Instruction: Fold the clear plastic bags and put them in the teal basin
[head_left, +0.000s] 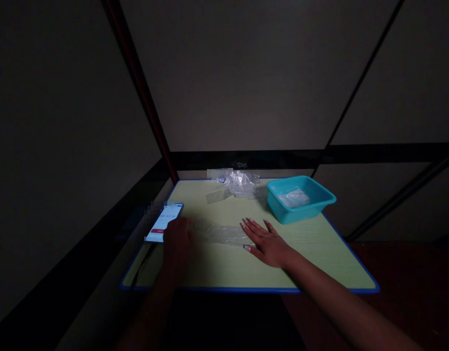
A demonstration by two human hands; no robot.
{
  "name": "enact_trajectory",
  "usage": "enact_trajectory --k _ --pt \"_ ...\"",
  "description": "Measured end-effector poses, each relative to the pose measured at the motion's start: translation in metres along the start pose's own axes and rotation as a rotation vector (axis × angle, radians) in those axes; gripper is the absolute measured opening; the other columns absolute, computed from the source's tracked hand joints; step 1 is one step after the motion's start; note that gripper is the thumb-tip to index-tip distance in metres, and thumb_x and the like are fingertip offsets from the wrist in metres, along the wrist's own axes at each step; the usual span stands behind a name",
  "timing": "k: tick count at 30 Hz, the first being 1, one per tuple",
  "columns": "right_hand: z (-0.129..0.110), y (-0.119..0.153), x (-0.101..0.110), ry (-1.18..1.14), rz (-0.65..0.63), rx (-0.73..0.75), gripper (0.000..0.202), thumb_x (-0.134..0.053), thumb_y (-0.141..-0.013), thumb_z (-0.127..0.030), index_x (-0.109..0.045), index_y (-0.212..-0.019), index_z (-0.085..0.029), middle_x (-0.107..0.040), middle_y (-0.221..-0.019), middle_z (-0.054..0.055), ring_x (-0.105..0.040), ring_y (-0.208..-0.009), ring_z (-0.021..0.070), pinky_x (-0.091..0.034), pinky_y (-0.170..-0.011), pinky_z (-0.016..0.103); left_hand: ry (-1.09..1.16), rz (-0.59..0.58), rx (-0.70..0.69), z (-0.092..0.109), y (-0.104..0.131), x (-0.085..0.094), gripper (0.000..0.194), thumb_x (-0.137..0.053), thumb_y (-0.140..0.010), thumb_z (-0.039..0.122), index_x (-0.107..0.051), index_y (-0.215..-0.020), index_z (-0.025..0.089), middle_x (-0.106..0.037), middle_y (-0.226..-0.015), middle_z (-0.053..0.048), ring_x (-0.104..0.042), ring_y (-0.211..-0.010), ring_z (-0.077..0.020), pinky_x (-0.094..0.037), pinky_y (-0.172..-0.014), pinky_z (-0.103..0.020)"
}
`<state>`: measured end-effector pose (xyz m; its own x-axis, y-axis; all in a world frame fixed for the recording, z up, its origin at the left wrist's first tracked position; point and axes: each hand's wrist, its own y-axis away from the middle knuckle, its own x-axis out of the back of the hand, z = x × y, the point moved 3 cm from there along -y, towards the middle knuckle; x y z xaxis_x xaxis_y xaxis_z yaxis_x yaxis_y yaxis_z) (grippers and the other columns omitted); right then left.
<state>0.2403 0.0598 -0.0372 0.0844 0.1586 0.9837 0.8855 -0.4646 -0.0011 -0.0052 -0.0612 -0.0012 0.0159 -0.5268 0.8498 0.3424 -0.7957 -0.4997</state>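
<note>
A clear plastic bag (220, 234) lies stretched flat across the middle of the table. At its left end is my left hand (177, 241), slightly blurred, with its fingers curled closed on the bag's edge. The grip itself is partly hidden by the hand. My right hand (266, 243) rests palm down with fingers spread, its fingertips on the right end of the bag. Just beyond it stands a turquoise plastic basin (301, 214) with folded clear plastic (294, 198) inside.
Crumpled clear plastic bags (242, 184) are heaped at the back of the pale yellow table (239, 273), which has a blue edge. A phone (165, 222) with its screen lit lies at the left, close to my left hand. Walls stand behind and to the left.
</note>
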Motion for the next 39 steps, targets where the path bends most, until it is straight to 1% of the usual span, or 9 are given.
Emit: enact_trajectory --k 2,6,9,12,18,24,30,35,39 --pt "0.000 0.000 0.001 -0.008 -0.013 -0.009 0.064 -0.029 -0.096 -0.051 -0.009 -0.151 -0.025 -0.013 -0.155 0.008 -0.012 -0.143 0.0255 -0.007 -0.111 0.060 0.102 -0.011 -0.126 0.026 0.009 -0.006 0.031 -0.042 -0.085 0.018 -0.061 -0.108 0.010 -0.062 -0.114 -0.016 -0.053 -0.112 -0.0268 -0.040 -0.100 -0.043" --pt "-0.001 0.001 0.004 -0.019 -0.045 -0.029 0.064 -0.030 -0.096 -0.050 -0.013 -0.151 -0.022 -0.012 -0.155 0.009 -0.009 -0.143 0.0243 -0.005 -0.111 0.059 0.189 -0.233 -0.367 0.090 0.029 -0.026 0.052 -0.043 -0.091 0.037 -0.042 -0.137 0.013 -0.040 -0.146 -0.015 -0.031 -0.137 -0.0299 -0.030 -0.109 -0.052" --pt "-0.001 0.001 0.003 -0.020 -0.073 -0.038 0.063 -0.034 -0.095 -0.044 -0.015 -0.150 -0.019 -0.011 -0.155 0.009 -0.008 -0.144 0.0230 -0.004 -0.112 0.058 0.193 -0.354 -0.389 0.124 0.036 -0.035 0.063 -0.036 -0.094 0.043 -0.024 -0.147 0.013 -0.026 -0.154 -0.013 -0.020 -0.143 -0.0289 -0.026 -0.110 -0.055" --pt "0.001 0.000 0.002 -0.023 -0.081 -0.051 0.067 -0.037 -0.093 -0.039 -0.010 -0.151 -0.017 -0.011 -0.155 0.009 -0.008 -0.144 0.0214 -0.004 -0.112 0.057 0.159 -0.416 -0.338 0.137 0.034 -0.040 0.066 -0.033 -0.094 0.046 -0.021 -0.148 0.011 -0.021 -0.155 -0.013 -0.018 -0.143 -0.0282 -0.023 -0.111 -0.056" --pt "0.003 0.000 0.001 -0.049 -0.080 -0.037 0.072 -0.032 -0.094 -0.050 -0.002 -0.151 -0.018 -0.008 -0.155 0.009 -0.007 -0.144 0.0214 -0.003 -0.112 0.057 0.006 -0.454 -0.172 0.121 0.028 -0.044 0.065 -0.033 -0.094 0.048 -0.027 -0.147 0.011 -0.023 -0.153 -0.015 -0.020 -0.142 -0.0308 -0.025 -0.109 -0.058" --pt "0.003 -0.001 0.000 -0.045 -0.070 -0.050 0.066 -0.026 -0.097 -0.050 -0.003 -0.151 -0.021 -0.011 -0.155 0.008 -0.008 -0.144 0.0226 -0.005 -0.112 0.058 -0.169 -0.421 -0.066 0.077 0.037 -0.033 0.061 -0.039 -0.093 0.047 -0.033 -0.145 0.016 -0.031 -0.151 -0.017 -0.026 -0.139 -0.0373 -0.030 -0.104 -0.059" --pt "0.001 0.000 0.003 -0.044 -0.054 -0.038 0.066 -0.027 -0.096 -0.051 -0.003 -0.151 -0.022 -0.013 -0.155 0.008 -0.010 -0.143 0.0226 -0.008 -0.112 0.059 -0.287 -0.437 0.052 0.038 0.052 -0.027 0.063 -0.040 -0.091 0.048 -0.039 -0.141 0.008 -0.035 -0.146 -0.028 -0.030 -0.137 -0.0396 -0.032 -0.102 -0.059" --pt "0.000 0.001 0.005 -0.044 -0.067 -0.059 0.066 -0.030 -0.096 -0.051 -0.004 -0.151 -0.023 -0.012 -0.155 0.007 -0.011 -0.143 0.0233 -0.007 -0.111 0.059 -0.264 -0.403 0.084 0.045 0.051 -0.026 0.066 -0.041 -0.091 0.048 -0.036 -0.142 0.007 -0.031 -0.147 -0.029 -0.026 -0.138 -0.0419 -0.029 -0.101 -0.062" --pt "0.000 0.000 0.004 -0.032 -0.064 -0.050 0.066 -0.030 -0.096 -0.050 -0.004 -0.151 -0.023 -0.013 -0.155 0.008 -0.011 -0.143 0.0232 -0.008 -0.111 0.059 -0.129 -0.402 -0.062 0.072 0.038 -0.026 0.061 -0.041 -0.092 0.046 -0.034 -0.144 0.015 -0.025 -0.152 -0.022 -0.020 -0.141 -0.0370 -0.025 -0.104 -0.063"
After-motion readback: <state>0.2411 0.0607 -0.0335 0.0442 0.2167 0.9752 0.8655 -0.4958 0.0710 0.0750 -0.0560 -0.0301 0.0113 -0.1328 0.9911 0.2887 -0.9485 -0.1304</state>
